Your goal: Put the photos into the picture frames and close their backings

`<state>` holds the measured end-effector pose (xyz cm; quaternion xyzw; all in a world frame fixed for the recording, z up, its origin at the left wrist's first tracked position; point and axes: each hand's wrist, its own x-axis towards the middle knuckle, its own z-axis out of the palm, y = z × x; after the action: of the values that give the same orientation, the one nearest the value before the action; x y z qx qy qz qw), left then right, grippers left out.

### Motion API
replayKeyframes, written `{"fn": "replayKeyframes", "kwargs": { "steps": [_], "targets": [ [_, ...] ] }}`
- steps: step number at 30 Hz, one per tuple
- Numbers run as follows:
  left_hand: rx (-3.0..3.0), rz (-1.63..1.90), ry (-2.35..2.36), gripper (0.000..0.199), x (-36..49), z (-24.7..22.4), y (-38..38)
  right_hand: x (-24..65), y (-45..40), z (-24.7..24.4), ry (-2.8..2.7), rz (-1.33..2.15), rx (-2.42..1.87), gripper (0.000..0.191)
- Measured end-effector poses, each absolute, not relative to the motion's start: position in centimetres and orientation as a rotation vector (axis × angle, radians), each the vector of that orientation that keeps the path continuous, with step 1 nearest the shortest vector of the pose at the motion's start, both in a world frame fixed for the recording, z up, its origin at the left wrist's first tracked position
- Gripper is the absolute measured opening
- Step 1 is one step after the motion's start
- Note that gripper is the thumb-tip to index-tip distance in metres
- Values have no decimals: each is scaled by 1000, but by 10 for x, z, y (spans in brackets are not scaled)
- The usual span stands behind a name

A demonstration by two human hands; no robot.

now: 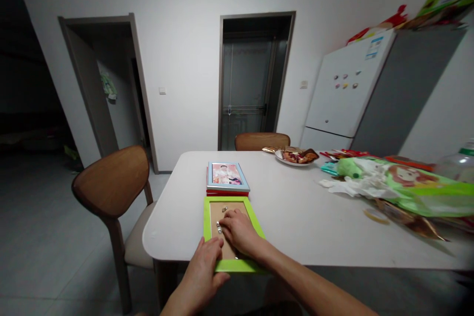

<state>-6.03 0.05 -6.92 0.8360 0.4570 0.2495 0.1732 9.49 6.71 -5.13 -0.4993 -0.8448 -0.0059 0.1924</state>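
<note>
A lime-green picture frame (207,217) lies face down at the table's near edge, its brown backing board (215,210) facing up. Small metal pieces, apparently clips or a hanger, sit on the board. My right hand (239,232) reaches over the board, fingers bent together, with its fingertips on a metal clip (218,227) near the left side. At the lower left corner, my left hand (205,261) grips the frame, fingers over its left rim and thumb by the near edge. Just beyond lies a light-blue framed photo (227,175) stacked on a red frame (227,193).
On the white table (289,222), a plate (283,159) of food stands at the back. Green plastic packaging (425,187), crumpled tissue (351,186) and a tape roll (375,216) lie to the right. Wooden chairs (114,182) stand at the left and far side.
</note>
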Motion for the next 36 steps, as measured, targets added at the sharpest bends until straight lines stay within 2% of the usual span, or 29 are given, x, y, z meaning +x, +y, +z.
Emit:
{"fn": "replayKeyframes", "kwargs": {
  "steps": [6,11,16,25,33,36],
  "targets": [
    [2355,678,1300,60,-60,-66,0,80,80,-50,-2312,-25,-1525,21],
    [2329,725,1264,44,-59,-58,-3,67,79,-53,-2418,84,-1346,25],
    [2319,699,1287,50,-60,-61,-2,69,77,-58,-2396,106,-1280,21],
    [2311,695,1294,50,-60,-61,-5,71,73,-58,-2427,129,-1195,22],
    [2328,695,1284,60,-61,-65,-4,66,77,-62,-2212,230,-1343,15],
    [2332,696,1292,55,-61,-65,-3,68,77,-62,-2274,239,-1284,16]
  ]
}}
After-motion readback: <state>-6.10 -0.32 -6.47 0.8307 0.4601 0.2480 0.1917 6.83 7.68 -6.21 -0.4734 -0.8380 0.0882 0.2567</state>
